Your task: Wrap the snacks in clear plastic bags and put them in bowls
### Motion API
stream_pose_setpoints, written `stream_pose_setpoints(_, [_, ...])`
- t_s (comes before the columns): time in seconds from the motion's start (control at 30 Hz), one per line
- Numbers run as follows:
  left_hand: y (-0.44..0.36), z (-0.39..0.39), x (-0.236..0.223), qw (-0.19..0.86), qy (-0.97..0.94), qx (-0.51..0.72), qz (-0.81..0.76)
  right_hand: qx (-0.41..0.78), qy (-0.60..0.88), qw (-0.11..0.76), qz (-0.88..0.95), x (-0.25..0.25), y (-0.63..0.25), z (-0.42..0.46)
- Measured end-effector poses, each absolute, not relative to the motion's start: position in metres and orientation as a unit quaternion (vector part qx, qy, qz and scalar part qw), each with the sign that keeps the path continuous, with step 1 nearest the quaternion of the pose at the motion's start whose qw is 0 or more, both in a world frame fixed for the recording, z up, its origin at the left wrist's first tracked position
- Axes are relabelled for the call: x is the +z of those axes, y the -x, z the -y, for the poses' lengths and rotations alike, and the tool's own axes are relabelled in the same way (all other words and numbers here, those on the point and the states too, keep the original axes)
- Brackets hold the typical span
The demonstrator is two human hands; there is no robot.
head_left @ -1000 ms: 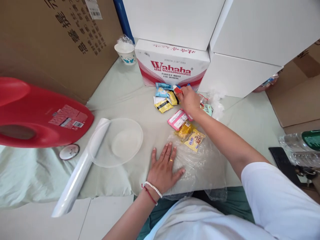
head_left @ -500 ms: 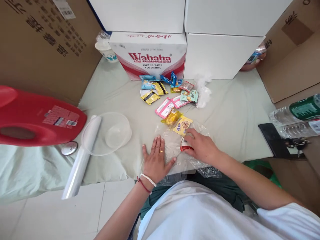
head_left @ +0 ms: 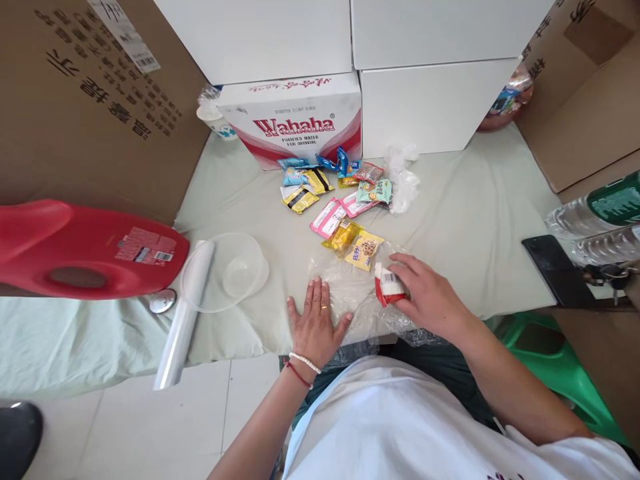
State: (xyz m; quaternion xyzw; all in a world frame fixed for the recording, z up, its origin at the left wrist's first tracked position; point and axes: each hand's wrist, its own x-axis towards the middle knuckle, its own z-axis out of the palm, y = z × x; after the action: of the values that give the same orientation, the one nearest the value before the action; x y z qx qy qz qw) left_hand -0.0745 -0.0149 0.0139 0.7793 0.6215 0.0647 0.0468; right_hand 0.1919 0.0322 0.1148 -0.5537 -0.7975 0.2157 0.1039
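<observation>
My left hand [head_left: 317, 319] lies flat with its fingers spread, pressing on a sheet of clear plastic film [head_left: 345, 287] at the front of the table. Between the fingers and thumb of my right hand [head_left: 427, 297] is a small red and white snack packet [head_left: 390, 283], held above the film's right part. Just beyond it lies a yellow snack packet [head_left: 365, 249], partly on the film. A shiny gold-yellow packet [head_left: 343, 235] touches that one. Farther back are pink and white packets [head_left: 327, 218], a mint-green packet [head_left: 375, 191] and several blue and yellow ones.
A clear round plastic bowl [head_left: 255, 267] overlaps a roll of film [head_left: 183, 327] on the left, beside a red jug [head_left: 95, 250]. A Wahaha carton [head_left: 295, 127] and white boxes [head_left: 435, 107] stand behind. At right are a phone [head_left: 557, 270], bottles [head_left: 575, 220] and a green stool [head_left: 560, 367].
My right hand has lifted and shifted right with the red and white packet, away from the yellow packet. My left hand stays flat on the film. The camera view has turned slightly.
</observation>
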Motion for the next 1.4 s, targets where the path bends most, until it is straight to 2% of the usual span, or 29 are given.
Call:
stream_pose_setpoints(0.13, [0.071,0.018,0.014,0.051,-0.775,0.078,-0.626,0.176,0.578,0.053,0.795,0.133,-0.170,-0.045])
stream_pose_setpoints(0.3, [0.076,0.022,0.014,0.074,-0.765,0.087,-0.634,0.178,0.518,-0.029,0.836,0.102,-0.127,-0.059])
stream_pose_setpoints(0.37, [0.088,0.028,0.017,0.087,-0.771,0.097,-0.623,0.213,0.484,-0.009,0.848,0.088,-0.132,-0.061])
stream_pose_setpoints(0.53, [0.127,0.047,0.029,0.120,-0.868,0.131,-0.464,0.278,0.428,0.142,0.848,0.086,-0.205,-0.040])
stream_pose_setpoints(0.63, [0.135,0.056,0.026,0.117,-0.896,0.104,-0.416,0.272,0.393,0.112,0.871,0.084,-0.249,-0.008])
stream_pose_setpoints(0.73, [0.128,0.058,0.019,0.091,-0.900,0.091,-0.417,0.237,0.391,0.075,0.886,0.063,-0.266,0.021])
stream_pose_setpoints(0.87, [0.113,0.048,0.021,0.128,-0.882,0.153,-0.428,0.219,0.393,0.132,0.883,0.044,-0.261,0.024])
stream_pose_setpoints(1.0, [0.104,0.019,0.033,0.208,-0.805,0.245,-0.499,0.324,0.358,0.201,0.852,0.061,-0.249,-0.017])
stream_pose_setpoints(1.07, [0.100,-0.004,0.035,0.201,-0.758,0.276,-0.556,0.376,0.383,0.205,0.819,0.071,-0.242,-0.046])
stream_pose_setpoints(1.13, [0.096,-0.026,0.030,0.164,-0.710,0.275,-0.628,0.398,0.451,0.174,0.780,0.075,-0.234,-0.076])
stream_pose_setpoints(1.2, [0.092,-0.043,0.023,0.127,-0.662,0.247,-0.696,0.361,0.541,0.111,0.751,0.075,-0.226,-0.100])
stream_pose_setpoints(1.27, [0.089,-0.051,0.016,0.100,-0.633,0.229,-0.733,0.254,0.607,0.072,0.749,0.077,-0.219,-0.112])
stream_pose_setpoints(1.33, [0.087,-0.051,0.009,0.077,-0.621,0.236,-0.743,0.132,0.625,0.103,0.763,0.084,-0.213,-0.108])
stream_pose_setpoints(1.4, [0.087,-0.048,0.005,0.061,-0.616,0.254,-0.743,0.061,0.602,0.180,0.776,0.094,-0.205,-0.093])
